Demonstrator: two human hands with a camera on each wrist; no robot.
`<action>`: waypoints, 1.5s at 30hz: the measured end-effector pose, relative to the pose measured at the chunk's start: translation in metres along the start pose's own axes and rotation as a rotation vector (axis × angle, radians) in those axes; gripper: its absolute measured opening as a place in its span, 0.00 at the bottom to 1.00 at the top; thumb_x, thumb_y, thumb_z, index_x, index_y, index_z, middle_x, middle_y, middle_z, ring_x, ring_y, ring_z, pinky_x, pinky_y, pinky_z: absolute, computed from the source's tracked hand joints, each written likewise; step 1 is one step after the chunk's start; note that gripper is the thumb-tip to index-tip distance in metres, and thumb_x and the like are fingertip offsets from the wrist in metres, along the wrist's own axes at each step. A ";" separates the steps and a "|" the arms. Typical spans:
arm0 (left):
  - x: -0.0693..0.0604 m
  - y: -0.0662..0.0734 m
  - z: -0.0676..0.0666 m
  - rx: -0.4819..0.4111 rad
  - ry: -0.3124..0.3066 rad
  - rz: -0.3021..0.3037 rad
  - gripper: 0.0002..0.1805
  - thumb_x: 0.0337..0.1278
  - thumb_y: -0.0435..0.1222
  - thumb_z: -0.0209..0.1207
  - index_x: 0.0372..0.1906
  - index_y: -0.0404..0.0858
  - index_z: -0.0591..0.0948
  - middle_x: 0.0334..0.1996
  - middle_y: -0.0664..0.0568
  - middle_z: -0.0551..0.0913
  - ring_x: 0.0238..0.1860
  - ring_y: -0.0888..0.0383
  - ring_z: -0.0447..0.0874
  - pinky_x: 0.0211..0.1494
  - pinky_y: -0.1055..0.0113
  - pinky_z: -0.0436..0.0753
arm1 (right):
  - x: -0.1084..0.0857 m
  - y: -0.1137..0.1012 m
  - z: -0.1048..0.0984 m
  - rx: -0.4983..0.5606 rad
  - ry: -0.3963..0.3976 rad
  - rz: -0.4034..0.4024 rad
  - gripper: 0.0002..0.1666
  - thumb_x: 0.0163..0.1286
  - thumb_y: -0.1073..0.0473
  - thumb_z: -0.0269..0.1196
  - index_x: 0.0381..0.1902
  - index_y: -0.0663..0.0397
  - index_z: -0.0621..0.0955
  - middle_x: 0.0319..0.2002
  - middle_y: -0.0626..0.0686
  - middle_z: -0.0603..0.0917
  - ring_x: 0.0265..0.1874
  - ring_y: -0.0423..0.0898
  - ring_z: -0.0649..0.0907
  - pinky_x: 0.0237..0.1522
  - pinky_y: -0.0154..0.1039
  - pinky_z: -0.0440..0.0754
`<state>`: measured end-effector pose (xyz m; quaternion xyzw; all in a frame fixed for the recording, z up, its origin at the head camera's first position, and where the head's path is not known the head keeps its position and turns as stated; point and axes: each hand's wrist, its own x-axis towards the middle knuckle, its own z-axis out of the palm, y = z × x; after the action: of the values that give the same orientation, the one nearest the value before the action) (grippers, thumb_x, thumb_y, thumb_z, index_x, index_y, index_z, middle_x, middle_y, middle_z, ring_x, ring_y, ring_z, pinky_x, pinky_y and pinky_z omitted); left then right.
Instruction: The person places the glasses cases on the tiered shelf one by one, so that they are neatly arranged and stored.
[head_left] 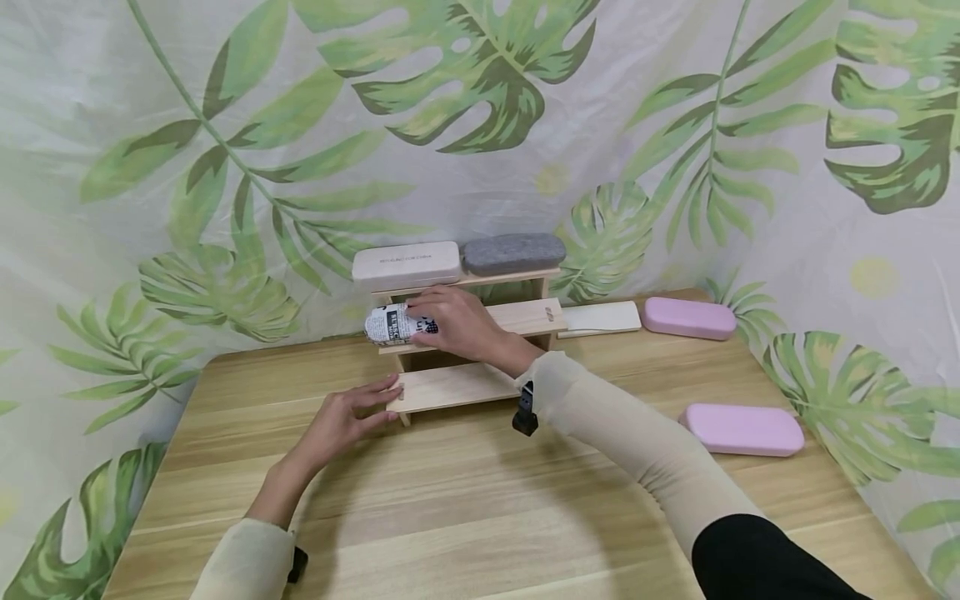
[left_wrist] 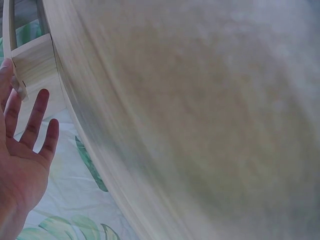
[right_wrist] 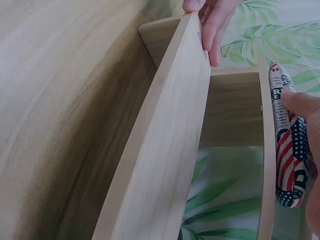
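Observation:
My right hand (head_left: 457,321) holds a glasses case (head_left: 393,323) with newsprint and a stars-and-stripes pattern at the left end of the middle step of a wooden tiered stand (head_left: 450,390). In the right wrist view the thumb lies on the patterned case (right_wrist: 286,150), which sits along the step's edge. My left hand (head_left: 345,425) grips the left end of the lowest step between thumb and fingers; its other fingers extend in the left wrist view. On the top step are a white glasses case (head_left: 407,265) and a grey one (head_left: 514,253).
Right of the stand lie a flat white case (head_left: 600,318) and a pink glasses case (head_left: 690,318). Another pink case (head_left: 742,429) is nearer the right edge of the wooden table (head_left: 420,517). A leaf-patterned cloth (head_left: 315,100) hangs behind.

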<state>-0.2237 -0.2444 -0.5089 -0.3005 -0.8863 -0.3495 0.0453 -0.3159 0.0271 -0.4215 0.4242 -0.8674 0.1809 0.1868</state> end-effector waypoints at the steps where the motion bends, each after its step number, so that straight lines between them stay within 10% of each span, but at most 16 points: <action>1: 0.000 0.000 0.000 0.001 0.003 0.003 0.22 0.61 0.34 0.75 0.61 0.41 0.88 0.68 0.48 0.82 0.68 0.43 0.81 0.68 0.47 0.78 | 0.000 0.000 0.000 -0.002 -0.001 0.000 0.26 0.68 0.45 0.76 0.59 0.51 0.88 0.64 0.50 0.86 0.65 0.50 0.83 0.74 0.42 0.74; 23: 0.001 0.001 -0.001 0.008 -0.014 -0.007 0.22 0.63 0.35 0.74 0.61 0.41 0.88 0.69 0.48 0.81 0.69 0.42 0.79 0.70 0.45 0.76 | 0.002 -0.003 0.001 0.006 0.044 -0.023 0.26 0.67 0.46 0.77 0.58 0.53 0.89 0.62 0.51 0.87 0.64 0.50 0.84 0.73 0.41 0.75; 45: 0.000 0.001 -0.001 0.004 0.001 0.017 0.22 0.61 0.34 0.74 0.60 0.39 0.88 0.68 0.46 0.81 0.66 0.40 0.81 0.69 0.44 0.77 | -0.037 0.005 -0.039 0.036 0.126 -0.076 0.31 0.60 0.48 0.81 0.57 0.56 0.88 0.59 0.55 0.89 0.61 0.55 0.85 0.73 0.52 0.75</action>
<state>-0.2237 -0.2445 -0.5078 -0.3079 -0.8843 -0.3476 0.0493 -0.2924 0.0734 -0.4064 0.4481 -0.8338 0.2156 0.2399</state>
